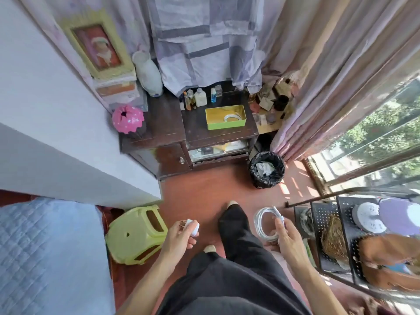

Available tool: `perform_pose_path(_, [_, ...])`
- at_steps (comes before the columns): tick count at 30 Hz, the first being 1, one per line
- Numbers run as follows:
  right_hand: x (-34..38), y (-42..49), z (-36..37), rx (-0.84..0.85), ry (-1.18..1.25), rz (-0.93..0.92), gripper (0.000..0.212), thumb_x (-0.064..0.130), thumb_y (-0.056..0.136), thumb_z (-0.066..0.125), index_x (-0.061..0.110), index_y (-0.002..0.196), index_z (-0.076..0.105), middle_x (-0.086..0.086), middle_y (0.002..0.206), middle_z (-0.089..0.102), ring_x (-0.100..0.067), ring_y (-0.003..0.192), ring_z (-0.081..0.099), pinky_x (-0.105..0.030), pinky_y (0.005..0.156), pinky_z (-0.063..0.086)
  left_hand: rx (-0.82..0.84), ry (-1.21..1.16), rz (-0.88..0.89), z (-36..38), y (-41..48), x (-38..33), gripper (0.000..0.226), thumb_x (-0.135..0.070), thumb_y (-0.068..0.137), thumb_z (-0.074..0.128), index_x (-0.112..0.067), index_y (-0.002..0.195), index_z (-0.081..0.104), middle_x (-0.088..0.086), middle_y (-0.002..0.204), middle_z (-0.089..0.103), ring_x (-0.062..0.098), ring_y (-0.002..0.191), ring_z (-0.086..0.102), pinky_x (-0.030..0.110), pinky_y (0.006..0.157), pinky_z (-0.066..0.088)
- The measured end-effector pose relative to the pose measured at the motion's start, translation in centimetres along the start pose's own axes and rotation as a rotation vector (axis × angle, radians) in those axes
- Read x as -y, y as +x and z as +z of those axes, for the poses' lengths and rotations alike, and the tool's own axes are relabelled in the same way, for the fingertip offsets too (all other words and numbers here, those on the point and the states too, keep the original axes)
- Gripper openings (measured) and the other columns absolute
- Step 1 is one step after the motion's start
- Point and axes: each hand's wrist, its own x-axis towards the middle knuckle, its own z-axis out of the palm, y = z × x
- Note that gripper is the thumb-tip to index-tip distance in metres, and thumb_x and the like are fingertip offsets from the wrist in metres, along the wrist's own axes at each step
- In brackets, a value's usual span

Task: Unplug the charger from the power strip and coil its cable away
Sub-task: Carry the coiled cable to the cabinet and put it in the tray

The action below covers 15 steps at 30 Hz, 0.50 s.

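Observation:
My left hand point(179, 235) grips a small white charger block point(192, 226) at waist height, unplugged, with no cable on it. My right hand point(286, 237) holds a white cable point(263, 223) wound into a neat coil, one plug end sticking up past my fingers. A round white power strip point(368, 217) lies on the black perforated shelf point(327, 226) to my right, apart from both hands. Ahead, a green tin box point(225, 126) on the dark wooden cabinet point(159, 123) holds another coiled white cable point(232, 117).
A green plastic stool point(136, 235) stands at my left foot beside the bed with its blue quilt point(50, 251). A black-lined bin point(266, 169) sits on the red floor by the curtain. Bottles and a pink cupcake-shaped object point(127, 119) crowd the cabinet top.

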Motion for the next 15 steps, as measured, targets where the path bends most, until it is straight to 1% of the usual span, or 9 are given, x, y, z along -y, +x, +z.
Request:
perform_pose_path(2, [1.5,2.7,0.0,0.0,0.007,0.025,0.024,0.045,0.109,0.055,0.032,0.101,0.073,0.003,0.071,0.075,-0.027,0.061,0.078,-0.041,0.066,0.061,0.007,0.0,0.001,1.0,2.0,-2.0,0.034,-0.045,0.089,0.069,-0.013,0.102,0.069,0.007,0.082,0.079,0.01,0.059,0.068,0.025,0.056,0.054])
perform_pose_path(4, [3.2,5.8,-0.3,0.013,-0.016,0.042,0.025,0.043,0.109,0.055,0.026,0.104,0.073,-0.001,0.072,0.075,-0.028,0.061,0.079,-0.044,0.068,0.06,0.008,0.009,0.005,2.2,4.0,-4.4,0.039,-0.048,0.084,0.069,-0.013,0.101,0.07,0.008,0.079,0.078,0.008,0.056,0.067,0.022,0.052,0.052])
perform_pose_path(6, [5.2,8.5,-0.5,0.03,-0.029,0.05,0.028,0.041,0.11,0.055,0.019,0.108,0.072,-0.005,0.074,0.076,-0.027,0.062,0.078,-0.052,0.072,0.063,-0.005,0.009,0.007,3.2,5.8,-7.0,0.043,-0.052,0.078,0.068,-0.014,0.099,0.07,0.006,0.077,0.078,0.008,0.055,0.067,0.02,0.049,0.05])
perform_pose_path(7, [6.4,9.7,-0.4,0.047,-0.024,0.049,0.028,0.04,0.11,0.055,0.018,0.11,0.072,-0.006,0.074,0.076,-0.028,0.063,0.077,-0.054,0.074,0.063,-0.016,-0.001,0.01,3.6,6.8,-8.2,0.046,-0.055,0.075,0.069,-0.016,0.099,0.07,0.004,0.077,0.079,0.008,0.055,0.067,0.02,0.05,0.05])
perform_pose_path(8, [7.7,10.9,-0.2,0.065,-0.018,0.05,0.027,0.04,0.11,0.055,0.019,0.112,0.072,-0.006,0.072,0.076,-0.028,0.063,0.077,-0.054,0.074,0.063,-0.023,-0.006,0.014,3.9,7.8,-9.5,0.048,-0.058,0.072,0.068,-0.017,0.098,0.07,0.002,0.077,0.079,0.008,0.056,0.067,0.021,0.05,0.051])
perform_pose_path(10, [10.4,12.8,0.1,0.087,-0.002,0.04,0.025,0.042,0.109,0.056,0.023,0.113,0.072,-0.002,0.065,0.07,-0.024,0.061,0.074,-0.046,0.072,0.06,-0.032,-0.01,0.017,4.4,9.8,-12.0,0.051,-0.061,0.069,0.068,-0.02,0.098,0.07,-0.001,0.079,0.081,0.007,0.056,0.069,0.02,0.05,0.051])
perform_pose_path(12, [13.5,14.3,0.7,0.1,-0.001,0.02,0.024,0.043,0.109,0.056,0.024,0.107,0.071,-0.004,0.068,0.065,-0.017,0.06,0.07,-0.037,0.068,0.061,-0.051,-0.023,0.022,4.8,11.5,-14.1,0.049,-0.063,0.07,0.068,-0.023,0.098,0.07,-0.002,0.081,0.081,0.006,0.056,0.07,0.017,0.049,0.051])
perform_pose_path(14, [16.0,15.9,1.3,0.095,-0.053,-0.02,0.034,0.04,0.11,0.054,0.009,0.102,0.065,-0.011,0.073,0.059,-0.009,0.057,0.067,-0.022,0.056,0.058,-0.064,-0.03,0.031,4.9,13.1,-15.9,0.047,-0.065,0.07,0.068,-0.026,0.096,0.07,-0.003,0.081,0.081,0.006,0.056,0.07,0.016,0.05,0.051])
perform_pose_path(15, [17.2,16.6,1.8,0.099,-0.059,-0.03,0.039,0.037,0.111,0.052,0.001,0.1,0.061,-0.012,0.073,0.057,-0.006,0.053,0.067,-0.019,0.052,0.055,-0.066,-0.034,0.03,4.9,13.8,-16.6,0.047,-0.066,0.07,0.068,-0.026,0.096,0.069,-0.003,0.081,0.081,0.007,0.057,0.07,0.017,0.051,0.051])
